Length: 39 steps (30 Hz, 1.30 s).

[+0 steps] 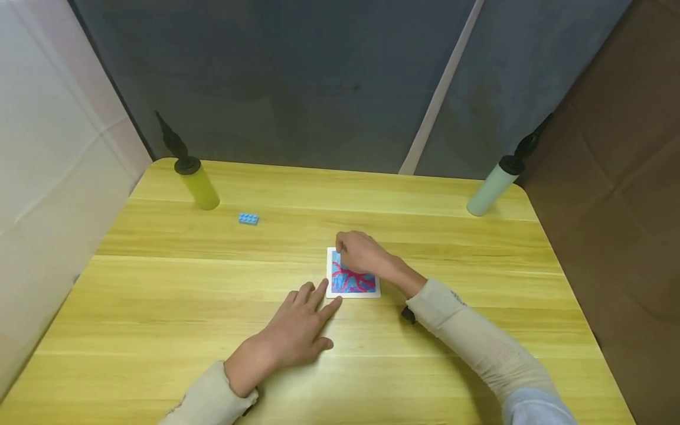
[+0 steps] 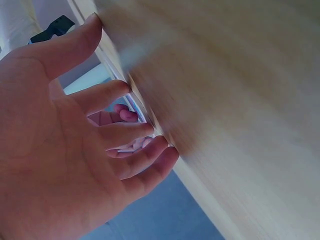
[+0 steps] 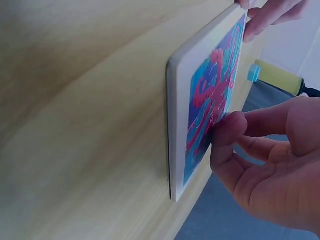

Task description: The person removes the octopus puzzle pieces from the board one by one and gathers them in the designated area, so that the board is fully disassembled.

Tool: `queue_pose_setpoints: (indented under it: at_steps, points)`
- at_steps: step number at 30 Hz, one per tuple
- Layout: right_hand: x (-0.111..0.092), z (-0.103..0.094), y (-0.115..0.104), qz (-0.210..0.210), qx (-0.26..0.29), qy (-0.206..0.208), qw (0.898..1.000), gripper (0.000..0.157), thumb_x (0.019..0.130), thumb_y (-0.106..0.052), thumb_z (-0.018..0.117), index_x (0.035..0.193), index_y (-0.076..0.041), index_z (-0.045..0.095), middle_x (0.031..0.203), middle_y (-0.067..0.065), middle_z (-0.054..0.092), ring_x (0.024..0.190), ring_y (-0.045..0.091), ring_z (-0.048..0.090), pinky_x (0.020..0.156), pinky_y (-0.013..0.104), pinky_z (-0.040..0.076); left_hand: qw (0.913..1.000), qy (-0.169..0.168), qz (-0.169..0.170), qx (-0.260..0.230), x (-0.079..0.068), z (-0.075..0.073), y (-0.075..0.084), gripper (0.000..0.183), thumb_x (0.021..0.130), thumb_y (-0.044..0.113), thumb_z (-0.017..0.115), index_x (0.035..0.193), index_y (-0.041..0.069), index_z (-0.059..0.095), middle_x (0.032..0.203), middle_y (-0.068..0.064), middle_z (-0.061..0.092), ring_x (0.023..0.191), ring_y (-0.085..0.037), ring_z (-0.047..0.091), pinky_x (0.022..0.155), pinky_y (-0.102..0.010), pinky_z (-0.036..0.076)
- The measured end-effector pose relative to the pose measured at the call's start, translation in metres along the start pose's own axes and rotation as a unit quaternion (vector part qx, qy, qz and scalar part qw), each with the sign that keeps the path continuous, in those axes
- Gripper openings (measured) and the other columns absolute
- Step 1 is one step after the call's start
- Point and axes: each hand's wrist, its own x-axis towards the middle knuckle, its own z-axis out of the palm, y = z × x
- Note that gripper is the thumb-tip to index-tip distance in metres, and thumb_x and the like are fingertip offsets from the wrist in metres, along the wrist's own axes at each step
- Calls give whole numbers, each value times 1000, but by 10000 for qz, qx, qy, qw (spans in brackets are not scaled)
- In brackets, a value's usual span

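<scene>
A square picture board (image 1: 353, 283) with a white border, rounded corners and a pink branching figure on blue lies on the table. My left hand (image 1: 294, 330) has its fingers spread, two fingertips right at the board's near left corner. Over the board's far part is my right hand (image 1: 363, 254), fingers curled and pointing down. In the right wrist view, the thumb (image 3: 231, 127) and index finger of that hand meet at the picture surface; I cannot tell whether anything small is between them. The right hand covers the upper part of the picture in the head view.
A light blue toy brick (image 1: 248, 219) lies at the left on the wooden table (image 1: 159, 295). Behind it stands a yellow-green hand pump (image 1: 202, 186) with a black top. A pale green hand pump (image 1: 491, 189) stands at the far right. Cloth walls enclose three sides.
</scene>
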Motion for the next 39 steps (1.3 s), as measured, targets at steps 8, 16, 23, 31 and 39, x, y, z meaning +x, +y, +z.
queue_pose_setpoints:
  at_steps: [8, 16, 23, 31, 39]
  points:
    - [-4, 5, -7, -157, -227, 29, 9996, 24, 101, -7, 48, 110, -3, 70, 103, 8, 62, 80, 17, 53, 68, 26, 50, 10000, -32, 18, 50, -1, 0, 0, 76, 93, 45, 73, 157, 13, 45, 167, -25, 29, 146, -43, 35, 116, -57, 36]
    - [-5, 7, -9, 70, -661, 249, 9975, 24, 99, -3, 53, 118, 3, 67, 105, 11, 62, 75, 18, 58, 58, 22, 51, 9999, -118, -47, -21, 0, 0, 2, 76, 94, 44, 73, 158, 13, 44, 168, -24, 27, 146, -42, 34, 117, -57, 34]
    - [-3, 4, -8, -31, -452, 38, 9990, 26, 98, -3, 57, 122, 5, 64, 100, 12, 64, 62, 14, 51, 56, 21, 46, 9997, -176, -93, 126, 0, 0, 2, 76, 95, 46, 71, 158, 15, 43, 169, -23, 27, 147, -41, 33, 117, -56, 35]
    - [2, -2, -6, 188, -151, -156, 9996, 34, 96, 4, 45, 122, 0, 67, 109, 12, 68, 61, 11, 46, 60, 23, 47, 9999, -118, -81, -35, 0, -1, 1, 76, 94, 44, 73, 157, 14, 45, 168, -24, 27, 148, -44, 33, 118, -58, 34]
    - [4, -4, -3, 165, -122, -8, 9998, 31, 96, 3, 47, 116, -2, 70, 111, 13, 70, 71, 14, 50, 68, 26, 48, 9999, -105, -72, -47, 0, -1, 1, 77, 94, 44, 73, 158, 13, 44, 168, -25, 26, 148, -44, 32, 118, -59, 34]
